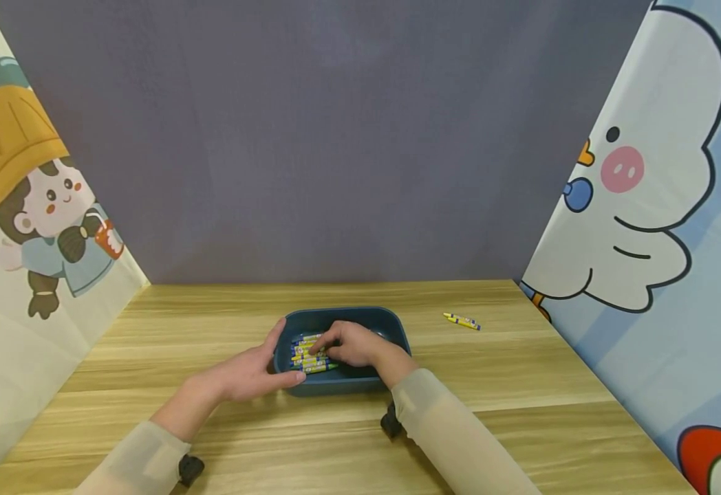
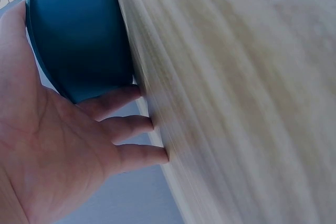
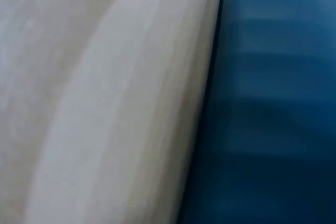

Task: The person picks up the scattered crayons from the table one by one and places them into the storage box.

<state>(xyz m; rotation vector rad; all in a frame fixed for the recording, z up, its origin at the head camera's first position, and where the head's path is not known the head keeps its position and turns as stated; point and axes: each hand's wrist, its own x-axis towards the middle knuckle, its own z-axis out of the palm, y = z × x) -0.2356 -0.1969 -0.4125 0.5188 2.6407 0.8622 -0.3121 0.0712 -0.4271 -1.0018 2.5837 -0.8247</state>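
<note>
A dark blue plastic bin [image 1: 348, 386] stands on the table, with several yellow crayons [image 1: 314, 368] laid side by side in its left part. My left hand [image 1: 245, 375] rests at the bin's left end, thumb across the front corner and a finger along the far left corner. In the left wrist view, the other fingers of that hand [image 2: 63, 140] stretch straight down to the tabletop beside the bin wall [image 2: 79, 35]. My right hand [image 1: 354, 344] reaches inside, its index finger touching the crayons. Only the bin's side [image 3: 278, 103] shows in the right wrist view; that hand is out of frame.
Two more yellow crayons [image 1: 462, 321] lie together on the wooden table [image 1: 490, 440], right of the bin. A grey panel [image 1: 336, 137] rises behind the table, and printed cartoon sheets [image 1: 645, 206] stand at both sides.
</note>
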